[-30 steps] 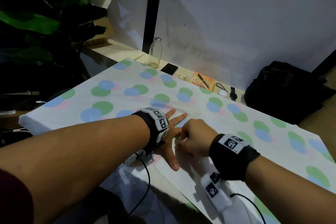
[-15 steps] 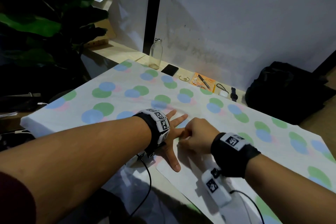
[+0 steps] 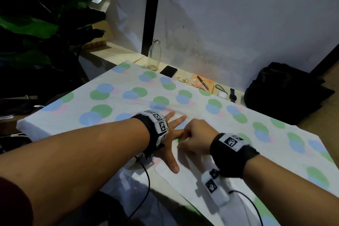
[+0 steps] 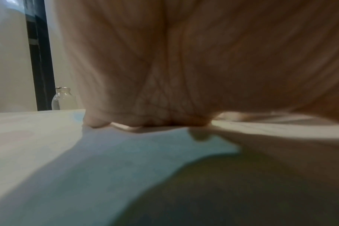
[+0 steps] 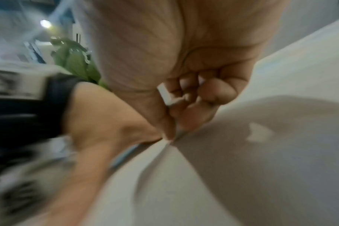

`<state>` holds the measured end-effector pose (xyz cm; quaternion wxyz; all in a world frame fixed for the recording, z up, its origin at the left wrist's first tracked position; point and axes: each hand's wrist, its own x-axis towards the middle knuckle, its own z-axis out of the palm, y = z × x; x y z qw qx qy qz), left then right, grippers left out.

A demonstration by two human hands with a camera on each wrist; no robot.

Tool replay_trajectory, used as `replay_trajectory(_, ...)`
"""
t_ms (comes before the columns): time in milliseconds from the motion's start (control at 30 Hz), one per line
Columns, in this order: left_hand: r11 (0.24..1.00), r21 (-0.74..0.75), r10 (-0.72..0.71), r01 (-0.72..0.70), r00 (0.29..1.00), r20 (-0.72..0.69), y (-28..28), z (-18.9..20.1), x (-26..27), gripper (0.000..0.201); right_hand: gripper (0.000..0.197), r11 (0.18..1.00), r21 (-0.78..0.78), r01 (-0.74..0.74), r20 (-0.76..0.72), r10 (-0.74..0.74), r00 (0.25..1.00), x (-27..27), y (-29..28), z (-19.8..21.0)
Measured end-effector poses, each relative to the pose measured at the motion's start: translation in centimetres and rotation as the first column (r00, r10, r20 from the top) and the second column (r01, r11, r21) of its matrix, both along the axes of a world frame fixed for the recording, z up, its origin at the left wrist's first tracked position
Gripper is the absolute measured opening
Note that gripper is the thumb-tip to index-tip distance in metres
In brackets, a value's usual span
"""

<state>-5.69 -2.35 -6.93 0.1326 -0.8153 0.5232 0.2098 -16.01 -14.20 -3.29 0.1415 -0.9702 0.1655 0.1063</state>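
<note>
At the far left a dark leafy plant [image 3: 36,29] stands beside the table [image 3: 117,57]. Across the tabletop lies the spotted paper [image 3: 128,97], a wide sheet of blue, green and pink dots whose near flap shows plain white. The left hand [image 3: 169,137] lies flat on it near the front edge, fingers straight and spread, thumb on the white flap, gripping nothing (the left wrist view shows the hand meeting the sheet). Touching it on its right, the right hand [image 3: 197,137] is curled, its thumb and fingertips [image 5: 161,116] pinching a raised crease of the paper. Behind the sheet, by the wall, stand a glass bottle [image 3: 154,56] and a phone [image 3: 168,71]. A black bag [image 3: 286,93] sits at far right.
</note>
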Motion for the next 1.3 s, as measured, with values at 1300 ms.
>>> replay_trajectory(1300,0.989,-0.045,-0.143,0.138,0.979,-0.148,4.3,4.5,-8.5,0.103,0.024,0.999,0.031,0.025,0.101,-0.028,0.995,-8.0,-3.0,-0.5)
